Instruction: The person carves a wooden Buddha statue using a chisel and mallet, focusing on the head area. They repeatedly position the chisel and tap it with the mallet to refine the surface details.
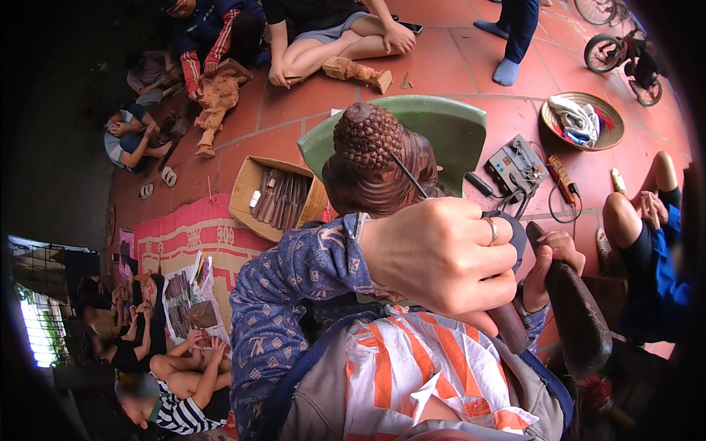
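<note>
A dark brown carved wooden Buddha statue (371,140) with a knobbed head stands before me, in front of a green curved plastic piece (448,117). My left hand (445,257), with a ring on one finger, is closed round a chisel (509,328). Its thin metal shaft reaches forward to the statue beside the head; whether the tip touches the wood I cannot tell. To the right, my right hand (555,264) grips a dark wooden mallet (577,316), its thick end toward me near the chisel's butt.
Several chisels lie in a cardboard box (246,191) to the left. At right are a control box with cables (515,167), an orange power strip (562,180) and a woven basket (614,136) of cloth. People sit around; one holds a lighter wood carving (217,103).
</note>
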Demonstrator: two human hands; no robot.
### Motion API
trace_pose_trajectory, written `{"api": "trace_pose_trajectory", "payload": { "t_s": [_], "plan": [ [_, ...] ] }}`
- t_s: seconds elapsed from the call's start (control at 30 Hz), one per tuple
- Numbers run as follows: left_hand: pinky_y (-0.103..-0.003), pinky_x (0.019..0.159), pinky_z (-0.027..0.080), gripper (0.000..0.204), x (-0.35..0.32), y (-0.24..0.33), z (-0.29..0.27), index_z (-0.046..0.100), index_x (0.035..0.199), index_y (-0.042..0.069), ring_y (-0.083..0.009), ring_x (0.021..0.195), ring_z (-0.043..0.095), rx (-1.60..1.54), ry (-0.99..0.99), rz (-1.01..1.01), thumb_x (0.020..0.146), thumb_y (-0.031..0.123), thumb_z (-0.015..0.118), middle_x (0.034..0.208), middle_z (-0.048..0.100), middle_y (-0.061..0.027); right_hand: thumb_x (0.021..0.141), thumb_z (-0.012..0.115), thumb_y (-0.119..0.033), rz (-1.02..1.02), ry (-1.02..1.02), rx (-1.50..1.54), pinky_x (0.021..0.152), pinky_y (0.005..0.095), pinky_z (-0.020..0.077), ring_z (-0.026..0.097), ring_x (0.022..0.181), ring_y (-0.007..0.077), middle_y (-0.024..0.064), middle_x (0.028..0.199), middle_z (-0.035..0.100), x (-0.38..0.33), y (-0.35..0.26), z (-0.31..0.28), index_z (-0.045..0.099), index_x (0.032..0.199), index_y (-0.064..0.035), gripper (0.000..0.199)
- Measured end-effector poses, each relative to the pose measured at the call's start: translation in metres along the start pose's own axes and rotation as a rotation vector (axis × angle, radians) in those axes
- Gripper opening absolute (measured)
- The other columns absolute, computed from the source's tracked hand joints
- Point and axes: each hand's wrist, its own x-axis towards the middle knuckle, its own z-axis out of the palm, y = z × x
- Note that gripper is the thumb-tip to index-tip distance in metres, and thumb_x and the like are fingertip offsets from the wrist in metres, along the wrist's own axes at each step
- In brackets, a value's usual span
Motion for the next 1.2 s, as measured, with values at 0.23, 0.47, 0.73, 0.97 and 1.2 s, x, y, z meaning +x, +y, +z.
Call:
{"api": "trace_pose_trajectory", "payload": {
  "t_s": [0.23, 0.47, 0.73, 0.97, 1.2],
  "plan": [
    [-0.024, 0.045, 0.033, 0.038, 0.0, 0.0, 0.001, 0.053, 0.071, 0.012, -0.0109, 0.057, 0.046, 0.023, -0.03, -0.041, 0.063, 0.046, 0.068, 0.065, 0.042, 0.0026, 0.088, 0.065, -0.008, -0.303, 0.059, -0.091, 0.067, 0.0412, 0.0467, 0.048, 0.064, 0.0207, 0.0102, 0.073, 0.051, 0.004, 0.009, 0.001, 0.04, 0.095, -0.0058, 0.026],
    [-0.024, 0.046, 0.034, 0.037, -0.001, -0.002, 0.004, 0.053, 0.072, 0.011, -0.0108, 0.058, 0.048, 0.035, -0.042, -0.044, 0.063, 0.044, 0.069, 0.065, 0.043, 0.0027, 0.089, 0.065, -0.011, -0.288, 0.176, -0.344, 0.069, 0.0412, 0.0474, 0.049, 0.069, 0.0213, 0.0091, 0.078, 0.05, -0.007, 0.014, 0.011, 0.039, 0.097, -0.0081, 0.028],
    [-0.029, 0.049, 0.045, 0.037, 0.002, 0.0, -0.008, 0.053, 0.07, 0.01, -0.0164, 0.065, 0.054, -0.065, -0.087, -0.019, 0.069, 0.045, 0.065, 0.069, 0.048, -0.0014, 0.09, 0.065, -0.015, -0.329, 0.198, -0.235, 0.068, 0.0422, 0.0479, 0.045, 0.064, 0.0192, 0.008, 0.075, 0.048, -0.004, 0.013, 0.011, 0.037, 0.096, -0.0087, 0.029],
    [-0.024, 0.039, 0.026, 0.041, 0.003, -0.002, -0.011, 0.055, 0.072, 0.009, -0.011, 0.049, 0.04, -0.154, 0.036, 0.025, 0.069, 0.048, 0.068, 0.061, 0.038, 0.0023, 0.091, 0.064, -0.017, -0.391, 0.174, -0.363, 0.067, 0.0412, 0.048, 0.045, 0.063, 0.0185, 0.0078, 0.073, 0.047, 0.01, -0.001, 0.011, 0.037, 0.095, -0.0079, 0.028],
    [-0.025, 0.039, 0.026, 0.042, 0.002, -0.002, -0.013, 0.056, 0.071, 0.008, -0.0111, 0.048, 0.04, -0.184, 0.025, 0.023, 0.069, 0.048, 0.069, 0.061, 0.038, 0.002, 0.09, 0.064, -0.01, -0.362, 0.194, -0.414, 0.066, 0.0401, 0.0469, 0.047, 0.065, 0.0194, 0.0083, 0.074, 0.048, 0.008, -0.006, 0.008, 0.039, 0.097, -0.0072, 0.026]
  ]
}}
